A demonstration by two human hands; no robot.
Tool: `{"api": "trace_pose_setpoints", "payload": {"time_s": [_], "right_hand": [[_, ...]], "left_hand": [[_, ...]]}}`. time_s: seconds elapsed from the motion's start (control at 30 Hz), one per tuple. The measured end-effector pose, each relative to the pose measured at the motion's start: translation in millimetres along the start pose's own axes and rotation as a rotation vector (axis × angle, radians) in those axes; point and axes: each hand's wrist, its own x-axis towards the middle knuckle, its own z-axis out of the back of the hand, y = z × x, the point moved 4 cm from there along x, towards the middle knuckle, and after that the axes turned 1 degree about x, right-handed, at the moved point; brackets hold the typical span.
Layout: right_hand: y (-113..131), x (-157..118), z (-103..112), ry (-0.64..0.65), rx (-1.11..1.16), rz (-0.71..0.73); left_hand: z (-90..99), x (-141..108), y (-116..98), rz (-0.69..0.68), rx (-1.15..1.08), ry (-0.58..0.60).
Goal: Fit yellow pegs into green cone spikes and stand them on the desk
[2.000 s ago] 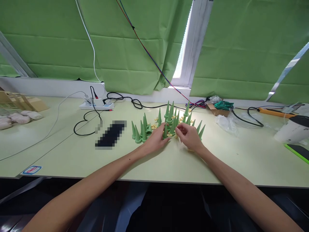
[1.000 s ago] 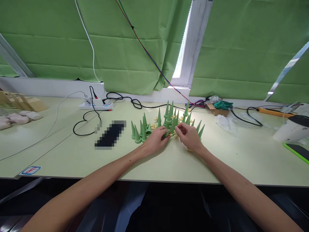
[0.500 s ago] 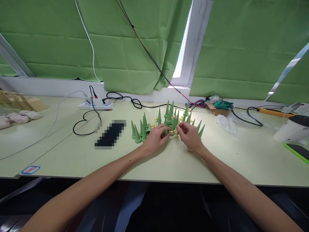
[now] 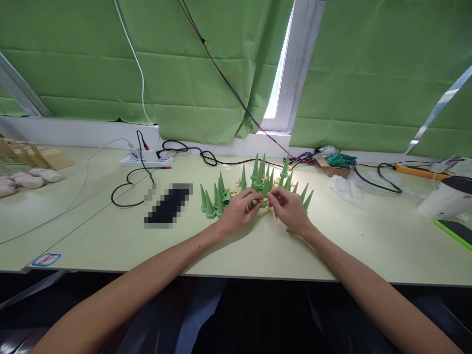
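My left hand [image 4: 238,212] is closed round a small green cone [image 4: 255,202], whose tip shows between thumb and fingers. Facing it, my right hand [image 4: 289,209] pinches a small yellow piece [image 4: 264,200] close to the held cone; whether the two touch I cannot tell. Several more green cones stand upright around both hands, among them one at the left [image 4: 210,206] and a tall one behind [image 4: 255,169]. Small yellow pieces [image 4: 238,182] lie or sit among these cones, partly hidden by my fingers.
A power strip [image 4: 147,158] with black cables lies at the back left, near a blurred dark rectangle [image 4: 169,204]. Toward the right are a cardboard box [image 4: 334,168], clear plastic bags [image 4: 346,191], a white cup [image 4: 448,196] and a green-edged phone [image 4: 455,231].
The cone in my left hand has tipped from upright to nearly level. My right fingertips have shifted slightly left, toward it, with the yellow piece.
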Motion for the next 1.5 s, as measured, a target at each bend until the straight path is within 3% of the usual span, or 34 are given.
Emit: {"api": "trace_pose_setpoints", "payload": {"time_s": [0.6,1.5], "right_hand": [[3.0,-2.7,0.4,-0.025,0.031,0.052],[6.5,-2.9,-0.2,-0.023,0.011,0.140]], "left_hand": [[5.4,0.7,-6.0,-0.075,0.003,-0.121],[5.3,1.4,-5.8,-0.104,-0.014,-0.119]]}}
